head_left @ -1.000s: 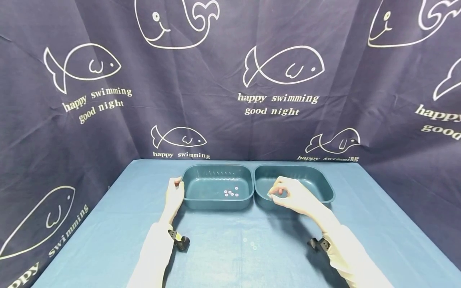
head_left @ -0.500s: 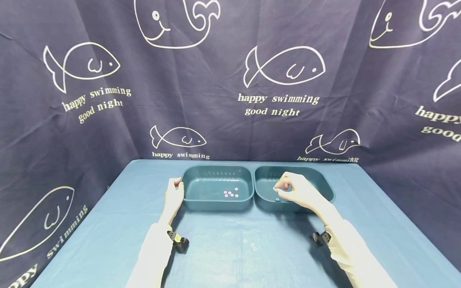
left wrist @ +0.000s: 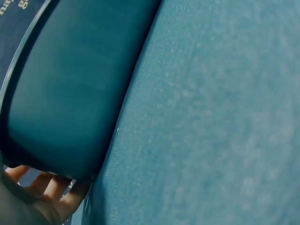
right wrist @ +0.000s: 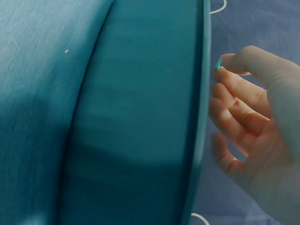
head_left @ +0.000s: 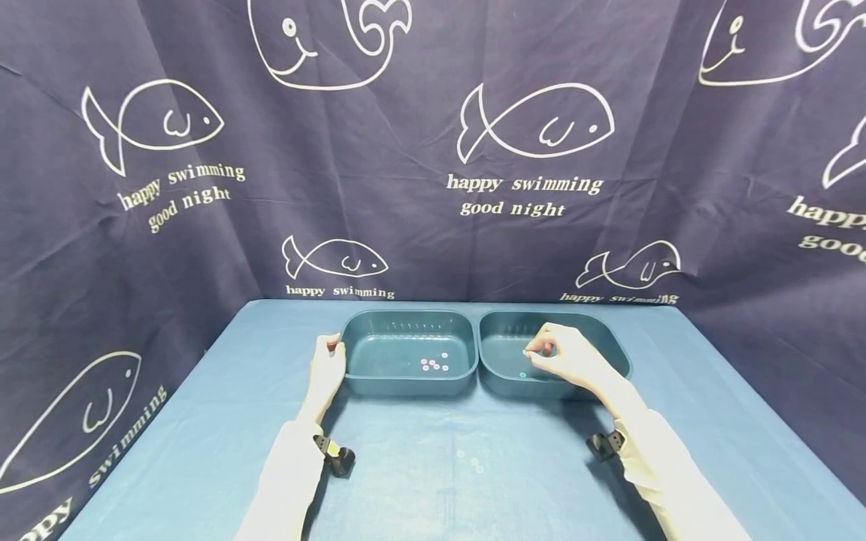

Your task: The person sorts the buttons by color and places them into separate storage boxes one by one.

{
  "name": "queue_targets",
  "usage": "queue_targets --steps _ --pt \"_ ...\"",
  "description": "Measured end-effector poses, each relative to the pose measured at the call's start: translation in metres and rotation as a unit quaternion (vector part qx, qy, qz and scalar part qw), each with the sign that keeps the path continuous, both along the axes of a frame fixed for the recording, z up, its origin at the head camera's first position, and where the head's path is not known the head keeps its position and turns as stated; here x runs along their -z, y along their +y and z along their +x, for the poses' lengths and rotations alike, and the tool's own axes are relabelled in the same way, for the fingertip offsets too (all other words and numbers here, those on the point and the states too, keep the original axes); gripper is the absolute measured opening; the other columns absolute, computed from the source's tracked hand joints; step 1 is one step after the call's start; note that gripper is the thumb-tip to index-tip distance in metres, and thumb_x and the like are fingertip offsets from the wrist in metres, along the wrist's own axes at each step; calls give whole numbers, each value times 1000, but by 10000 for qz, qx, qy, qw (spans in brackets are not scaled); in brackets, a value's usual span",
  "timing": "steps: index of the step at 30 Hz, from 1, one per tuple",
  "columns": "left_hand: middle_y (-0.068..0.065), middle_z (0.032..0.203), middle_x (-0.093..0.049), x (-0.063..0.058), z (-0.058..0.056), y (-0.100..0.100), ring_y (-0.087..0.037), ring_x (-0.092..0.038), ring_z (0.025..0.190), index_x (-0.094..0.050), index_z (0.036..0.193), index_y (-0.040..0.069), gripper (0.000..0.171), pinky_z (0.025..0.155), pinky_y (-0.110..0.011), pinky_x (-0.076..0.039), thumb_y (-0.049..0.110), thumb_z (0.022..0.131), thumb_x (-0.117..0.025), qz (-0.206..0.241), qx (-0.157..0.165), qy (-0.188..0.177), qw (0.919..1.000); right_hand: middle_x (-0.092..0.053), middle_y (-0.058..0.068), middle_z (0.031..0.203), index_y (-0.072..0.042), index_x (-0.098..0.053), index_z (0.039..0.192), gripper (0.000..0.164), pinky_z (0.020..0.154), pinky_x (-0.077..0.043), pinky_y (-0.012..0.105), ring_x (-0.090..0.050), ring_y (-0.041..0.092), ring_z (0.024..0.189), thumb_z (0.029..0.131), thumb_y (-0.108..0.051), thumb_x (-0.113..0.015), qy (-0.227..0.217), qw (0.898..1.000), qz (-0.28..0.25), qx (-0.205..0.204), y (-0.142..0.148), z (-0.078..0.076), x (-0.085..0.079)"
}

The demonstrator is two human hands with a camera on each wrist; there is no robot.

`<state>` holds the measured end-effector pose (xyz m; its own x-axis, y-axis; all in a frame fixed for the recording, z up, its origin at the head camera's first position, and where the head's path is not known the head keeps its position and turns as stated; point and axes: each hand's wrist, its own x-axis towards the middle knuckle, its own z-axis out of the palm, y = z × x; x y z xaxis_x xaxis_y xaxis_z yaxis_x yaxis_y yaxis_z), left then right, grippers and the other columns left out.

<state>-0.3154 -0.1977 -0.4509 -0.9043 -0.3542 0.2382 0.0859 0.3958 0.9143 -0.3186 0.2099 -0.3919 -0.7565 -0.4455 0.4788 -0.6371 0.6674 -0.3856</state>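
In the head view two teal plastic bins stand side by side. My left hand (head_left: 327, 370) holds the outer end of the left bin (head_left: 410, 385); in the left wrist view its fingers (left wrist: 54, 190) lie against the end wall. Over the right bin (head_left: 497, 382), my right hand (head_left: 567, 355) pinches a small teal button-like disc (right wrist: 218, 63) between thumb and index fingertip, the other fingers loosely bent. Another teal disc (head_left: 522, 375) lies on the right bin's floor near the front. Several small pink discs (head_left: 434, 367) lie in the left bin's right front part.
A blue cloth covers the table (head_left: 399, 481), with a few faint pale spots (head_left: 477, 464) near the middle. A dark curtain (head_left: 419, 188) with white fish drawings hangs behind and at both sides. Each wrist wears a small black camera (head_left: 340, 460).
My right hand has moved rightward and slightly back over the right bin, still pinching a disc. The teal disc on that bin's floor has come into view. My left hand stays put.
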Motion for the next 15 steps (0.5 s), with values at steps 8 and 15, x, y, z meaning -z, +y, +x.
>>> queue_targets --steps 8,15 --pt "-27 120 -53 0 1 -1 -41 -47 120 -45 118 -4 26 104 -52 -33 7 94 -41 0 -9 87 10000 -59 -10 71 -14 -72 80 6 59 -38 18 -52 9 65 74 -15 -74 -335 9991 -57 240 5 -4 3" --pt "-27 119 -54 -1 2 2 -41 -48 119 -45 118 -4 26 103 -52 -34 7 94 -42 20 -34 112 9999 -58 -9 70 -15 -72 80 5 57 -39 18 -47 -1 62 76 -14 -73 -515 9978 -36 428 10 -10 8"
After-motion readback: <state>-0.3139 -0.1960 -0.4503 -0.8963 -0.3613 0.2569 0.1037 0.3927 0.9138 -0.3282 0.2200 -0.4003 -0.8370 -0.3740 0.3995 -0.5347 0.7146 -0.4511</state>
